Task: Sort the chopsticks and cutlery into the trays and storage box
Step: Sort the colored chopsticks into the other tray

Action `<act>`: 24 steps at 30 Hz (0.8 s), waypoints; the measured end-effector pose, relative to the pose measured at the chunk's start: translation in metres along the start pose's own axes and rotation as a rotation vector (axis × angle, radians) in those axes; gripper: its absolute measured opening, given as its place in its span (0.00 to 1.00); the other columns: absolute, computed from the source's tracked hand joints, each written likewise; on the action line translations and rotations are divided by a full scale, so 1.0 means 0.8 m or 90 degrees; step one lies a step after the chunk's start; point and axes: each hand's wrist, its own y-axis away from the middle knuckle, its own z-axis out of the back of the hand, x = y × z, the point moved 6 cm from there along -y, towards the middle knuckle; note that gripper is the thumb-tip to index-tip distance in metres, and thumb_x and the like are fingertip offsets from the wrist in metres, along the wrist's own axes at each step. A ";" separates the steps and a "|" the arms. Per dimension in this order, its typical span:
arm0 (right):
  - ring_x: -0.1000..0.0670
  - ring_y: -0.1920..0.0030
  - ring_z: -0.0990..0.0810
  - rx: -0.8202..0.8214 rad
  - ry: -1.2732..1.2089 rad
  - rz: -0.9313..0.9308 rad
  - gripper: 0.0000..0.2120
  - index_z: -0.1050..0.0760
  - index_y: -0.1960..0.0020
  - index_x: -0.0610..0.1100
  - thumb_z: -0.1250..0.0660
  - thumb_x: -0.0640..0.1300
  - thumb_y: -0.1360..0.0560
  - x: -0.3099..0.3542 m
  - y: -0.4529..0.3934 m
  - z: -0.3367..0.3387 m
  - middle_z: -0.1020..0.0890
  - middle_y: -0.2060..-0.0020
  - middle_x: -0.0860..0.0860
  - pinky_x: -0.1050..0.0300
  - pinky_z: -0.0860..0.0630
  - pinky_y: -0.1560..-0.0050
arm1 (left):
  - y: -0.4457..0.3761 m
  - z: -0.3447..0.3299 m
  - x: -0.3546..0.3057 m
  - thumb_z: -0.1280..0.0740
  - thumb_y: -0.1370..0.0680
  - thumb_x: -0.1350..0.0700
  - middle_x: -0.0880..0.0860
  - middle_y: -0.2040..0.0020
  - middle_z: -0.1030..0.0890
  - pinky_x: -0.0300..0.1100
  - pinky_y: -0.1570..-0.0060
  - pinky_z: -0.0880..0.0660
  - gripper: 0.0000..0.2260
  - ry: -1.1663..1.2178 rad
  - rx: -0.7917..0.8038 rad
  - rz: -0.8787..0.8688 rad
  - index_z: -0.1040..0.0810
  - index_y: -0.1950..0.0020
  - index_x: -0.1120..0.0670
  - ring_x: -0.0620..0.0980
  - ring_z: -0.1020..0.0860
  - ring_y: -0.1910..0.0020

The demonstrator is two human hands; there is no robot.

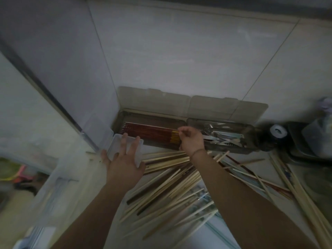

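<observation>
The red chopsticks (149, 132) lie left-to-right in the far tray (124, 115), their yellow ends pinched by the right hand (191, 141), while the left hand (124, 159), fingers spread, rests on the clear box (115, 142) just left.

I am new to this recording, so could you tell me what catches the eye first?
A loose heap of pale and dark chopsticks sprawls across the counter in the foreground. Behind it, red chopsticks lie aligned in the left tray, where the right hand reaches. The left hand rests spread on a clear lid.

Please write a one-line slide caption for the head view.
Right hand aligns red chopsticks in the left tray; left hand rests on a clear box.
</observation>
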 end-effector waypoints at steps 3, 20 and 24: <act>0.51 0.49 0.21 0.041 0.130 0.044 0.11 0.22 0.51 0.48 0.38 0.34 0.23 0.005 -0.014 -0.007 0.20 0.54 0.52 0.60 0.24 0.45 | 0.000 0.000 -0.001 0.43 0.29 0.37 0.51 0.19 0.51 0.67 0.29 0.56 0.36 0.005 -0.012 -0.003 0.50 0.21 0.39 0.58 0.32 0.29; 0.44 0.62 0.19 -0.179 0.410 0.003 0.04 0.20 0.56 0.50 0.31 0.42 0.25 -0.147 0.210 0.271 0.17 0.63 0.45 0.57 0.28 0.59 | -0.002 -0.002 -0.002 0.33 0.24 0.44 0.50 0.19 0.52 0.68 0.29 0.55 0.36 0.012 -0.031 0.007 0.47 0.21 0.40 0.51 0.46 0.22; 0.41 0.60 0.19 -0.200 0.532 0.023 0.03 0.17 0.56 0.46 0.30 0.42 0.28 -0.175 0.245 0.279 0.17 0.61 0.44 0.57 0.27 0.61 | -0.004 -0.004 0.000 0.33 0.24 0.46 0.50 0.19 0.52 0.67 0.29 0.55 0.35 0.008 -0.014 0.016 0.47 0.21 0.40 0.53 0.43 0.23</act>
